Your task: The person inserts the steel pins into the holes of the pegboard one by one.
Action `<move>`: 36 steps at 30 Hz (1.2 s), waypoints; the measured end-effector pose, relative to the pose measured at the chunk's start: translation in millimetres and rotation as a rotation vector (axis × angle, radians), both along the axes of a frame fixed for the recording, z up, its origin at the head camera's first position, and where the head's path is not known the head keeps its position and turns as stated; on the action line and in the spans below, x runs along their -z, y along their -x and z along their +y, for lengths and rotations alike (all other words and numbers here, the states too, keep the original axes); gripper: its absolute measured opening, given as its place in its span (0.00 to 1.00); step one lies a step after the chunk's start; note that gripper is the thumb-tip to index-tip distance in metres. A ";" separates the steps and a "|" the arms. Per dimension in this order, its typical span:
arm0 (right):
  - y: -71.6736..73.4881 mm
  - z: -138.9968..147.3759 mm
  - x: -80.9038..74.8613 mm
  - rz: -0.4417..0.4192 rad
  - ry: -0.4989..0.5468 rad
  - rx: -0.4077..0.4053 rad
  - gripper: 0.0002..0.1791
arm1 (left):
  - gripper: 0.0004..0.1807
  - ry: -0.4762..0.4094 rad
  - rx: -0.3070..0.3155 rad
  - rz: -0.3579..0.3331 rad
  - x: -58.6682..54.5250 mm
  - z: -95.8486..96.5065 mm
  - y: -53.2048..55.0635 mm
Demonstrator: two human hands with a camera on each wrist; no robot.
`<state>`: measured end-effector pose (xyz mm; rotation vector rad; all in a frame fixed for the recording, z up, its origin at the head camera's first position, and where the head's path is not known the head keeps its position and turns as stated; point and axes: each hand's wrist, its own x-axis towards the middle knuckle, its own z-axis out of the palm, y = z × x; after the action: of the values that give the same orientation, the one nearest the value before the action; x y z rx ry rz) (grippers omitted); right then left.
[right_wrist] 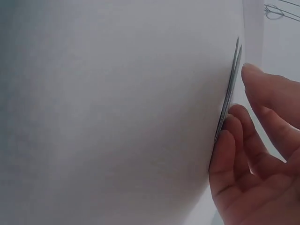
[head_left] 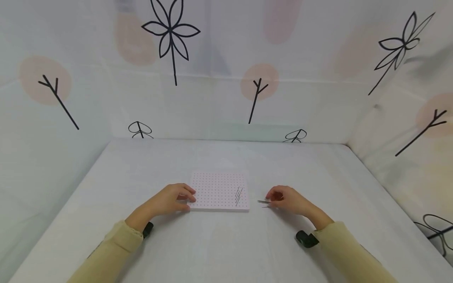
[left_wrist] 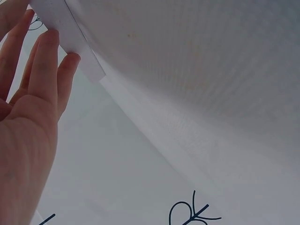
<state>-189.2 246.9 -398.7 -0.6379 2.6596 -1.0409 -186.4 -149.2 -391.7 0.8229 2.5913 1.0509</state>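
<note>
A white board with rows of small holes [head_left: 216,188] lies flat, with several thin metal pins [head_left: 238,196] on its right part. My left hand [head_left: 173,199] touches the board's left edge, its fingers extended in the left wrist view. To the right of the board, my right hand [head_left: 286,199] has its fingertips on a slim grey pair of tweezers [right_wrist: 228,93]. The two pointed tips reach out past the fingers toward the board; the rear end is hidden behind the fingers. In the head view, a thin dark line shows just below the tweezers.
The table [head_left: 219,251] has a white cover. A white cloth wall [head_left: 212,106] with printed flowers and twigs rises behind and on both sides. Black wrist cameras, such as the right one [head_left: 306,239], sit below the tan sleeves.
</note>
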 end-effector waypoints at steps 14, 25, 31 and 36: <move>4.3 -7.9 1.9 -0.050 -0.065 -0.021 0.04 | 0.09 -0.008 -0.002 -0.012 -2.0 0.9 -2.2; 3.1 -7.3 1.3 -0.066 -0.056 -0.013 0.03 | 0.10 0.022 0.008 0.032 -1.2 1.1 -0.8; 3.9 -7.4 -0.8 -0.053 -0.059 -0.038 0.03 | 0.09 0.021 0.011 0.041 -1.6 0.9 -1.1; 5.1 -8.4 -1.4 -0.050 -0.074 -0.041 0.03 | 0.09 0.009 0.016 0.043 -1.4 0.3 -1.2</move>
<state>-194.2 238.5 -397.3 -0.6395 2.6177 -0.9303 -185.2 -148.9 -390.2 0.8713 2.6182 1.0276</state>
